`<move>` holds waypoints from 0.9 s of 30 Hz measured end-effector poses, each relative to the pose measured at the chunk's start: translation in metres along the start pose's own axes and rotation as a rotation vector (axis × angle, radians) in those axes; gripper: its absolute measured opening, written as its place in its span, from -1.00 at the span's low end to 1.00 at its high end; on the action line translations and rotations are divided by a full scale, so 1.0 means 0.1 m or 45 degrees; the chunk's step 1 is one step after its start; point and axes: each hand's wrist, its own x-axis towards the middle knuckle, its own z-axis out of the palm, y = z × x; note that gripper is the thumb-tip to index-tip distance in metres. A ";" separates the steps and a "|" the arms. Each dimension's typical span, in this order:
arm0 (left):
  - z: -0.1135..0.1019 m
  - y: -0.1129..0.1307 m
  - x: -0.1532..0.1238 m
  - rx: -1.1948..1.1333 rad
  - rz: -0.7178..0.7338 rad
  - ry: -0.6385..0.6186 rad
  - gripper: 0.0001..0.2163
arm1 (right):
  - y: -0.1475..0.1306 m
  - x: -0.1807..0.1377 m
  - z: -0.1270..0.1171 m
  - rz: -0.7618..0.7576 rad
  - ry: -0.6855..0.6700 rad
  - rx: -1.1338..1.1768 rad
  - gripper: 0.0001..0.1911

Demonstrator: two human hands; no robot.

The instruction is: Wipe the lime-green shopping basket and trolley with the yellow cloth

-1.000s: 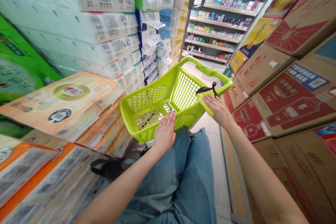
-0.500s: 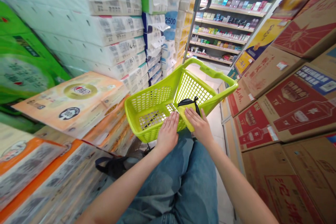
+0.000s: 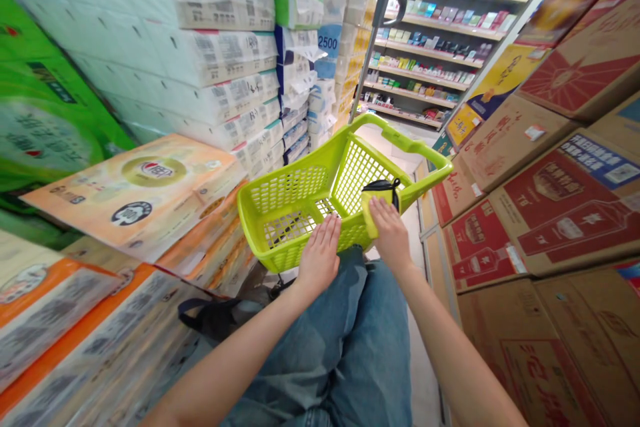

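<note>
Tall stacks of white, plastic-wrapped, block-shaped packages (image 3: pixel 225 57) rise on the left, facing a wall of brown and red cardboard cartons (image 3: pixel 565 193), with pale shelves of small boxed goods (image 3: pixel 425 40) between them at the far end. In this gap, over a pair of knees in blue denim jeans (image 3: pixel 380 327), sits a lime-green, perforated plastic shopping basket (image 3: pixel 263 259), its interior facing the person and its looped handle (image 3: pixel 400 137) pointing away to the right. The left hand (image 3: pixel 321 253) lies over the near rim, fingers straight and side by side rather than curled; its thumb's hold cannot be made out. The right hand (image 3: pixel 391 233), fingers close together, holds a small yellow fabric cloth with black trim (image 3: pixel 369 213) against that same rim, nearer the handle; whether the thumb pinches underneath is hidden. The step in hand looks like wiping the near rim, the left hand seemingly steadying the basket. Continuing along the edge would call for flat, even pressure through the cloth, with the left hand moved aside wherever it covers unwiped plastic.
</note>
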 end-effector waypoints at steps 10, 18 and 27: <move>0.00 -0.01 0.01 0.024 -0.003 -0.025 -0.24 | 0.45 0.02 -0.24 -0.119 -0.051 -0.068 -0.28; -0.01 0.01 0.00 0.023 -0.010 -0.019 -0.22 | 0.34 0.07 -0.12 0.100 0.065 -0.118 -0.23; -0.01 -0.02 0.01 0.030 0.003 -0.022 -0.25 | -0.24 -0.14 0.02 -0.226 -0.149 0.049 -0.21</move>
